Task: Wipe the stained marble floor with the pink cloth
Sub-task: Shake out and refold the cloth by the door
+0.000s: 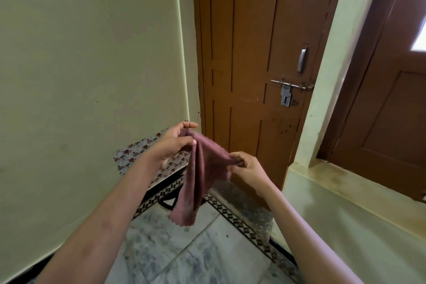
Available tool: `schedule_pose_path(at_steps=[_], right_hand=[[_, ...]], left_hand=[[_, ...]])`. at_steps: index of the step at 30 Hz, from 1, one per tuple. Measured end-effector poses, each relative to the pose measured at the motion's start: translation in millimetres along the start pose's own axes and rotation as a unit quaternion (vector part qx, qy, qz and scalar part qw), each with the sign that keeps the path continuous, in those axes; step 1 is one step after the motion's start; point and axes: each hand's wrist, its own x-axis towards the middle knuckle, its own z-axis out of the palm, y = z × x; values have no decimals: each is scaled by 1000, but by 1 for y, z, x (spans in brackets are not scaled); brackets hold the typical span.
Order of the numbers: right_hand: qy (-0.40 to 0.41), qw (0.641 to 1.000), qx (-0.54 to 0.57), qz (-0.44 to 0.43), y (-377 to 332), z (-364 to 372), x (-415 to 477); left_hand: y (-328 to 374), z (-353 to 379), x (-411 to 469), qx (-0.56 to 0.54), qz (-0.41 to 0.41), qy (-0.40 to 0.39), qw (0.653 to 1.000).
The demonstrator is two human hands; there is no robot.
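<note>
Cloth is in the air, pinched at its top edge between left hand and right hand, the rest hanging below them, clear of the floor. Both hands closed on fabric, fingertip grip. Step looks like prep: spreading or folding, no wiping yet. Next: bunch it into one palm, go down to the grey marble below the hands, press flat on the stains.

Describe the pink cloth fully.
The dusty pink, thin fabric cloth with a zigzag-cut edge is held in the air above the grey-veined marble floor. The left hand and right hand each pinch an upper corner; the rest hangs down in loose folds, darker smudges showing, clear of the floor.
</note>
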Motion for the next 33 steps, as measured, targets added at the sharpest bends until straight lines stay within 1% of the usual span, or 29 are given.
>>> schedule_pose_path(at_steps=[2, 4, 6, 9, 11, 13, 15, 18, 20, 23, 27, 29, 31, 32, 33], right_hand=[[-8, 997, -68, 17, 9, 6, 4], [-17, 995, -89, 49, 19, 10, 8], [-14, 993, -93, 67, 25, 13, 11], [27, 995, -55, 77, 28, 15, 14], [55, 996, -27, 70, 27, 16, 15], [74, 995, -39, 50, 26, 13, 18], [40, 996, -65, 40, 27, 7, 20], [-52, 992, -108, 42, 34, -1, 21], [-65, 990, -117, 39, 37, -4, 19], [-36, 993, -108, 40, 41, -12, 20], [-18, 997, 1, 76, 40, -23, 20], [-41, 995, 40, 87, 37, -27, 18], [-91, 980, 154, 89, 34, -33, 16], [-112, 969, 200, 91, 32, -36, 15], [-126, 966, 205, 95, 30, -38, 15]], left_hand=[[5, -8, 2, 69, 11, 16, 997], [7, -18, 3, 126, 24, 45, 991], [7, -27, 5, 130, 22, 60, 989], [4, -35, 6, 113, 7, 69, 991], [0, -38, 7, 125, 10, 80, 989], [-4, -41, 10, 115, 16, 109, 987], [-7, -45, 12, 129, 28, 147, 980], [-14, -56, 19, 165, 34, 175, 970], [-16, -64, 19, 179, 21, 161, 970], [-15, -75, 15, 186, 9, 107, 977], [-18, -86, 8, 166, 5, 42, 985], [-23, -92, 5, 133, -6, 5, 991], [-27, -99, 4, 42, -26, -26, 998], [-28, -101, 4, 8, -36, -31, 999], [-31, -101, 6, 6, -50, -26, 998]])
